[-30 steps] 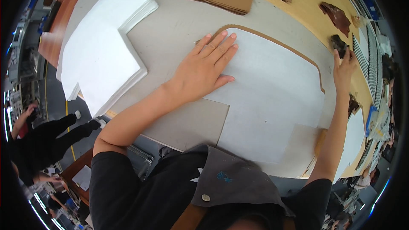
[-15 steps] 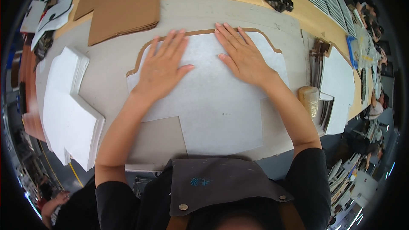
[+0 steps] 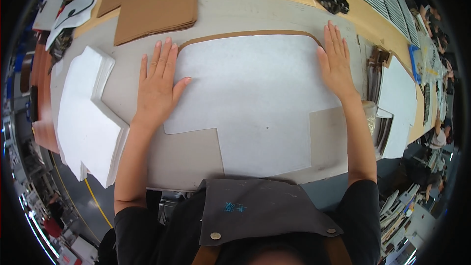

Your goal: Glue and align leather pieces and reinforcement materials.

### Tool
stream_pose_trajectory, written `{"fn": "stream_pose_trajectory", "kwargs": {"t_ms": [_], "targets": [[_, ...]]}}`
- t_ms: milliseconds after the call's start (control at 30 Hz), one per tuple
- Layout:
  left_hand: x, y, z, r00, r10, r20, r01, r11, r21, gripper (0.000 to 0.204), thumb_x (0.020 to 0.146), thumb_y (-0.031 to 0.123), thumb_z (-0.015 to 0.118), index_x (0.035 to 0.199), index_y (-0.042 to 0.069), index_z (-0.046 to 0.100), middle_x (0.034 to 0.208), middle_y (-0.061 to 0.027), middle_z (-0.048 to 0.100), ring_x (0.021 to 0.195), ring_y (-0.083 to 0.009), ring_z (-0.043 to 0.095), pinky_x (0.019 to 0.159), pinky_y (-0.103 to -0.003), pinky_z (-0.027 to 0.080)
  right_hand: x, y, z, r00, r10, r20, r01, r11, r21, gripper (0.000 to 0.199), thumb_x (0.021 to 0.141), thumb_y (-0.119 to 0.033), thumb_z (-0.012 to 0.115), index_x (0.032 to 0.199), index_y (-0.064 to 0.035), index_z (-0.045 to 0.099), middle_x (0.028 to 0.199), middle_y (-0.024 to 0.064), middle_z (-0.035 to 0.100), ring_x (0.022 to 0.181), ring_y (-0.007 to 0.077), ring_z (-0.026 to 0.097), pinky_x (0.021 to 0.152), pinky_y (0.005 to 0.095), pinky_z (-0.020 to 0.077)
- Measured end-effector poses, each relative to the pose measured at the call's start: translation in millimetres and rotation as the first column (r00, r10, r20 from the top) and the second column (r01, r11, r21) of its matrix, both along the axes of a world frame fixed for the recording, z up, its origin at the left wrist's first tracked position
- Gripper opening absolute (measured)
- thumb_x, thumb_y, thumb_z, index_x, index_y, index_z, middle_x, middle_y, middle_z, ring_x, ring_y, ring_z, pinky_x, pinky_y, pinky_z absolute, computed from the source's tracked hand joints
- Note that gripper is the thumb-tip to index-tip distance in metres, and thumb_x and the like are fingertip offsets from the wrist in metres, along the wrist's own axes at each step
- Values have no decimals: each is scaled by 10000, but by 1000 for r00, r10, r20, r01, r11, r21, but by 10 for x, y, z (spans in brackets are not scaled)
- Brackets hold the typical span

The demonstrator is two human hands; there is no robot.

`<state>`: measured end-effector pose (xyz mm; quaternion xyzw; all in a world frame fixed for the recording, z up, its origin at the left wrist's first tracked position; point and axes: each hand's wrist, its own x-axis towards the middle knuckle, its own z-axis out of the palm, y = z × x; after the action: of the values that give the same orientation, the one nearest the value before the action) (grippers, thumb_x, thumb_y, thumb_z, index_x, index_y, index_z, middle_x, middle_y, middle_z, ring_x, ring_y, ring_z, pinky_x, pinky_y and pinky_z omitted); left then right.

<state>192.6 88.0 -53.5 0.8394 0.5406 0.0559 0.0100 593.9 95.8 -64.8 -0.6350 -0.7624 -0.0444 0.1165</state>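
Observation:
A white T-shaped sheet (image 3: 260, 88) lies flat on the grey tabletop in front of me, its narrow part toward me. Along its far edge shows a brown border (image 3: 245, 35), part of a piece that the sheet otherwise covers. My left hand (image 3: 159, 88) rests palm down at the sheet's left edge, fingers out flat and thumb apart over the white surface. At the far right corner lies my right hand (image 3: 337, 64), its fingers stretched forward and the thumb beside the border. Neither hand holds anything.
Brown T-shaped panels (image 3: 157, 10) lie stacked at the far left. A pile of white cut sheets (image 3: 88, 118) stands at the left, and another white-topped stack (image 3: 397, 98) at the right. A roll of clear tape (image 3: 369, 115) is partly behind my right forearm. Dark scissors (image 3: 330, 1) lie far right.
Both hands have slid outward from the sheet's far middle to its left and right edges. The view has shifted slightly.

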Motion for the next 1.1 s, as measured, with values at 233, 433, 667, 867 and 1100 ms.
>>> {"fn": "stream_pose_trajectory", "kwargs": {"t_ms": [233,433,667,867,1100], "targets": [[-205,-1,1,992,127,12,-128,991,47,589,935,314,495,1411,25,302,1494,-116,269,1400,-288,190,1118,-465,158,36,-64,67,996,-40,79,43,998,-34,510,972,-300,361,1421,-62,308,1481,105,304,1395,280,207,1124,445,133],[-116,60,4,985,65,162,-75,995,57,595,934,318,501,1406,13,305,1486,-126,283,1397,-313,189,1110,-472,173,-108,44,86,976,25,-217,-38,998,-58,463,940,-200,474,1353,-5,398,1403,153,406,1328,318,327,1085,400,268],[-391,67,-79,980,189,58,-194,975,107,655,923,439,478,1392,6,333,1483,-159,266,1380,-354,206,1097,-528,170,-125,75,134,964,58,-260,-72,996,-45,435,932,-179,503,1326,-13,429,1401,139,402,1301,319,357,1075,389,297],[-520,-45,-122,962,270,33,-271,962,36,694,913,470,483,1399,5,311,1479,-208,244,1384,-377,178,1094,-544,141,-188,145,140,957,60,-283,-77,996,-49,418,948,-201,481,1336,-53,431,1426,116,369,1314,319,332,1080,392,289],[-412,-79,-118,944,295,149,-297,955,-7,669,900,426,534,1391,18,337,1480,-198,249,1391,-334,188,1110,-480,122,-311,117,208,952,46,-303,-74,994,-80,409,964,-235,450,1344,-83,430,1445,112,339,1326,319,311,1090,406,266]]}}
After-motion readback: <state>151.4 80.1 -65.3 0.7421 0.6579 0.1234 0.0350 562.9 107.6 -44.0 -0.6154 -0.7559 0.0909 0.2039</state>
